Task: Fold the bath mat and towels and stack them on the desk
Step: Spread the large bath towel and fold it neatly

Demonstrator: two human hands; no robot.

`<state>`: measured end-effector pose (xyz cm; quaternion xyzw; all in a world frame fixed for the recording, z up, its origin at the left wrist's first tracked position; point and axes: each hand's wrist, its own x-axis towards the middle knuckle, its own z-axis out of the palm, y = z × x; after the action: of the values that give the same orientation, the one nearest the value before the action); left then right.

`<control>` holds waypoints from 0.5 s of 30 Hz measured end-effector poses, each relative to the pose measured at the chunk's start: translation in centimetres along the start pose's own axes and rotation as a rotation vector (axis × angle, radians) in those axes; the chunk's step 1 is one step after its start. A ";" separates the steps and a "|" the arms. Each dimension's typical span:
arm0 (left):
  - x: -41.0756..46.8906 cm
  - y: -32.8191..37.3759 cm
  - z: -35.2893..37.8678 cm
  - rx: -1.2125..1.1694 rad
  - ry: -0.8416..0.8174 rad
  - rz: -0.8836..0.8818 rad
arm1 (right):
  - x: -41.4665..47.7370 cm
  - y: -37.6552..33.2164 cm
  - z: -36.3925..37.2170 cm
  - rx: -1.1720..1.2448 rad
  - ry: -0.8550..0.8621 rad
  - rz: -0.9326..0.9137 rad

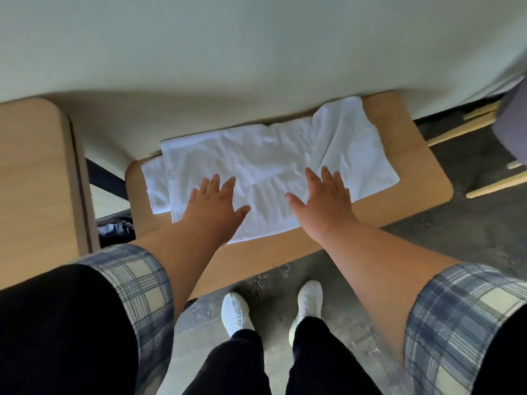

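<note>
- Sleeves [137,283], plaid-cuffed, fill both bottom corners.
- Desk [422,178] stands against a wall [256,52].
- Towel [271,161] lies rumpled along desk's far edge, overlapping a smaller towel [155,183] at left.
- Left hand [214,206] and right hand [325,203] press it flat-fingered, gripping nothing.

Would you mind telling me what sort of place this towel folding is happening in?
Likely a plain workroom or classroom, not a home: the wooden desk under the white towel and a second desk beside it stand against a bare pale wall, on a rough concrete floor.
</note>
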<state>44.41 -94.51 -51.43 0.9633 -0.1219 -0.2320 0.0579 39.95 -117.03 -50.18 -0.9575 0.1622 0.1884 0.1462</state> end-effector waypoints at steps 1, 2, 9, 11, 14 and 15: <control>1.7 0.3 1.0 -0.023 0.006 -0.021 | 2.1 0.2 0.7 0.009 0.006 0.001; 3.3 0.6 1.9 -0.046 0.012 -0.040 | 4.2 0.3 1.4 0.006 0.012 -0.007; 14.3 0.1 8.9 -0.142 0.106 -0.093 | 19.3 -1.7 8.7 0.130 0.108 -0.008; 16.6 -0.1 10.6 -0.141 0.155 -0.127 | 22.0 -2.5 11.4 0.120 0.098 0.007; 19.5 -1.1 11.8 -0.138 0.215 -0.110 | 23.9 -2.5 15.3 0.068 0.034 0.055; 20.5 -1.5 11.7 -0.169 0.262 -0.080 | 24.1 -2.4 16.5 0.051 0.051 0.069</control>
<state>56.96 -99.03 -70.93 0.9811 -0.0551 -0.1158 0.1448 56.77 -115.42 -74.14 -0.9518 0.2035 0.1648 0.1600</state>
